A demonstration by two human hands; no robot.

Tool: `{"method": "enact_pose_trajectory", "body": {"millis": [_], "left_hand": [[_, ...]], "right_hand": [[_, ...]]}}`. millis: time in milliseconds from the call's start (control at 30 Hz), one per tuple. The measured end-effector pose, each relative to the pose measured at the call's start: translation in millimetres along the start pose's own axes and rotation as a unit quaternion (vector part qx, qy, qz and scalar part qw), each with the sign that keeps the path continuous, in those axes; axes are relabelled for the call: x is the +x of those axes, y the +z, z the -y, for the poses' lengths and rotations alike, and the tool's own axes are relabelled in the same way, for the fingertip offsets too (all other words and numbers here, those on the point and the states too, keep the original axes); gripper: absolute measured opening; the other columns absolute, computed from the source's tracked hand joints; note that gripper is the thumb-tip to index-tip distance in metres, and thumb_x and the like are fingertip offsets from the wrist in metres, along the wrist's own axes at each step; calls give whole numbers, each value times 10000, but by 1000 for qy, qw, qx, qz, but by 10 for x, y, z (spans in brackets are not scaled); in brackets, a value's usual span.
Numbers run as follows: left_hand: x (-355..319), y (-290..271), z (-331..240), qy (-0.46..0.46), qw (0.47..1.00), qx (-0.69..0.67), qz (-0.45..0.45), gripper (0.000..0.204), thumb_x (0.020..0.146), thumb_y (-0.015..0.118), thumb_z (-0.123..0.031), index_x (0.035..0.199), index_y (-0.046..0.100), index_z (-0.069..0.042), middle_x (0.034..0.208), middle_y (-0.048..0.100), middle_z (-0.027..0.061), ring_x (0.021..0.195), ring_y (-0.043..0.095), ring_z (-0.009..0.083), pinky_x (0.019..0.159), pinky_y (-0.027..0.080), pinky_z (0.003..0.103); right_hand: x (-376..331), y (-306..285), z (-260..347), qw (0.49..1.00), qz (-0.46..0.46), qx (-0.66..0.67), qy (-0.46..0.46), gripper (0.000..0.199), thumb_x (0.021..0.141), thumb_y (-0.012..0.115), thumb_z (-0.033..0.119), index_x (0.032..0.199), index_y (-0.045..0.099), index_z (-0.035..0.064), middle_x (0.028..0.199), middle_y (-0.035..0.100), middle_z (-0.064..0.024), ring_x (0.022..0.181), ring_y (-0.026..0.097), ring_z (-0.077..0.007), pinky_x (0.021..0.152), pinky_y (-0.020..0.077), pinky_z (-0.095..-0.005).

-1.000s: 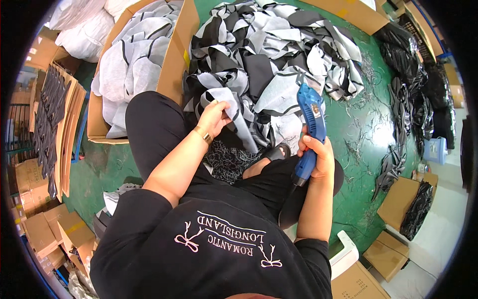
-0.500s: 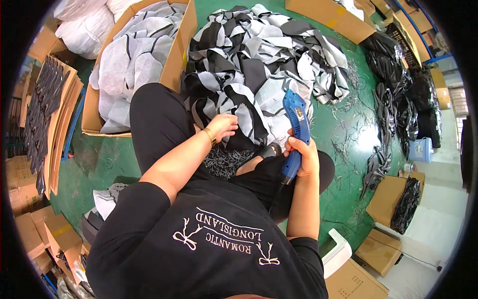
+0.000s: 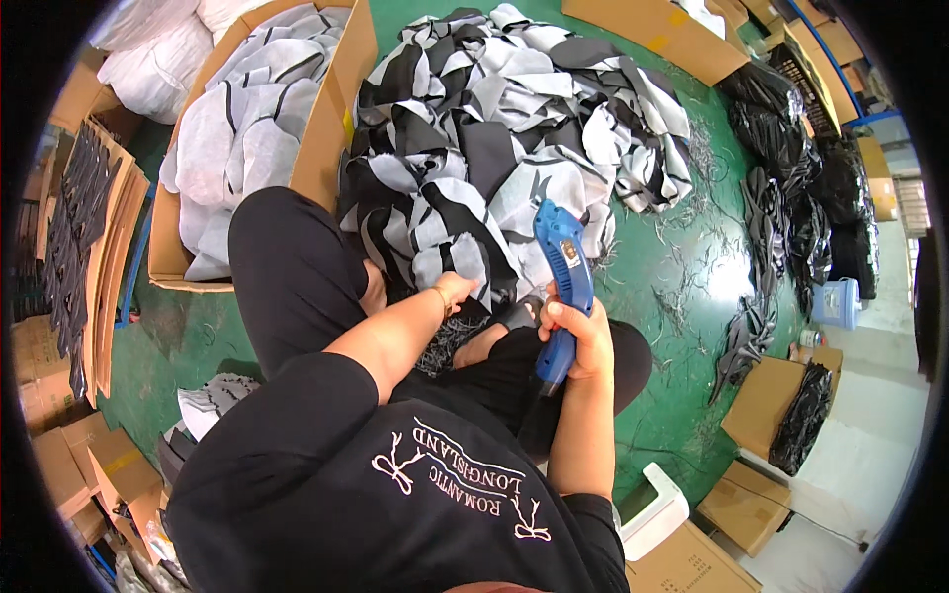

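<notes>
I sit on a green floor [image 3: 682, 296] in black clothes. My right hand [image 3: 578, 336] grips a blue handheld electric cutter [image 3: 563, 272], its nose pointing up toward a big heap of black, white and grey fabric pieces [image 3: 504, 148]. My left hand [image 3: 457, 290] reaches into the near edge of that heap, fingers on a grey and black piece. Dark trimmings lie in my lap between the hands.
A cardboard box [image 3: 326, 138] of grey-white cut pieces stands at my left. Flat cardboard and dark stacks [image 3: 84, 237] lie far left. More boxes [image 3: 761, 405], black fabric bundles [image 3: 791, 198] and thread scraps sit at right. A white plastic thing [image 3: 657, 509] is by my right hip.
My left hand let go of the raised white piece and dropped lower into the heap's near edge. The cutter in my right hand stayed upright while the view shifted closer.
</notes>
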State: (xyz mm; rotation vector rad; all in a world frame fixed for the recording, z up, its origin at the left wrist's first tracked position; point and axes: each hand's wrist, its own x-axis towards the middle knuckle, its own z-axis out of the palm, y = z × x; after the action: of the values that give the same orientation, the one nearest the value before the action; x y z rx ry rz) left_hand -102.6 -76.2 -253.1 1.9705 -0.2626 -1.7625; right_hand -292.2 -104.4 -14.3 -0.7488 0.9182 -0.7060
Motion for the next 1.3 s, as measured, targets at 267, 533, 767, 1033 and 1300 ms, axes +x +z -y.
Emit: {"method": "enact_pose_trajectory", "body": {"millis": [267, 533, 767, 1033, 1300], "left_hand": [[-939, -187, -594, 132, 931, -239, 244, 256, 890, 514, -135, 1125, 486, -37, 1063, 598, 106, 963, 639, 266, 805, 549, 476], [-1894, -496, -754, 231, 822, -379, 356, 248, 947, 491, -136, 1147, 541, 1, 1111, 640, 149, 1029, 634, 277, 895, 516, 430], [-2235, -648, -715, 289, 787, -395, 376, 261, 933, 538, -108, 1181, 540, -27, 1138, 627, 126, 1026, 633, 225, 912, 509, 389], [-2571, -756, -796, 355, 839, -289, 295, 306, 861, 675, -100, 1146, 582, -37, 1054, 654, 44, 907, 639, 136, 746, 537, 271], [-2554, -975, -885, 375, 857, -319, 151, 268, 859, 683, -129, 1080, 589, -10, 956, 645, 52, 855, 635, 140, 739, 561, 313]], "right_hand": [[80, -30, 43, 999, -28, -32, 1, 391, 710, 733, 119, 1025, 550, -23, 761, 582, -86, 629, 560, -159, 567, 489, -295], [37, 258, -105, 980, -23, -184, -69, 542, 652, 822, 148, 1111, 590, -21, 975, 634, -50, 845, 582, -128, 801, 460, -267], [-149, 632, -218, 979, -32, -183, -78, 481, 677, 792, 78, 1103, 587, -10, 949, 621, -20, 828, 565, -99, 766, 455, -241], [-254, 741, -15, 953, 20, -281, -112, 507, 668, 788, 97, 1106, 565, -26, 899, 591, -25, 783, 540, -112, 732, 459, -258], [-644, 719, 174, 954, -74, -256, -139, 340, 723, 714, 84, 1032, 597, 1, 807, 571, 5, 690, 509, -82, 663, 405, -219]]}}
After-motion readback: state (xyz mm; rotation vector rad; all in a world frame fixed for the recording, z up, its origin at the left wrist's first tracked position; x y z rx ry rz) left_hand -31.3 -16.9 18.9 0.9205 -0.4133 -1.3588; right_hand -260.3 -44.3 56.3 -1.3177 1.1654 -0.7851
